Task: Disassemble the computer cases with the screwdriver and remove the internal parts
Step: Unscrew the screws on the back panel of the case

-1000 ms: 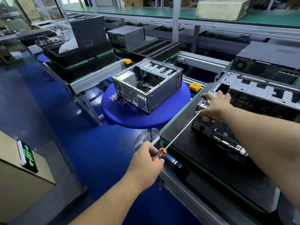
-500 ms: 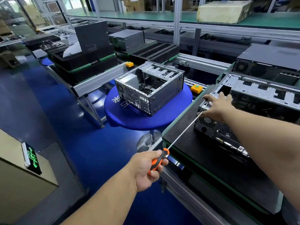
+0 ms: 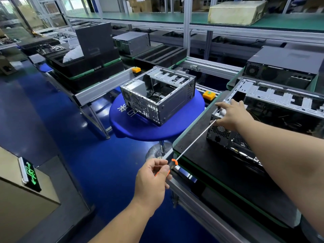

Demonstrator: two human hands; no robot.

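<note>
head view shows the left hand (image 3: pixel 152 179) at about six o'clock, its fingers pinched round the orange-and-black handle of a long screwdriver (image 3: pixel 191 143). the thin shaft runs up toward two o'clock, its tip at the rear corner of the open computer case (image 3: pixel 263 116) lying on a black mat (image 3: pixel 196 137) at three o'clock. the right hand (image 3: pixel 231 114) rests on that corner, fingers spread and straight, thumb beside the tip. a second open case (image 3: pixel 157 95) sits on a round blue table (image 3: pixel 184 123) at twelve o'clock, well apart from both hands.
</note>
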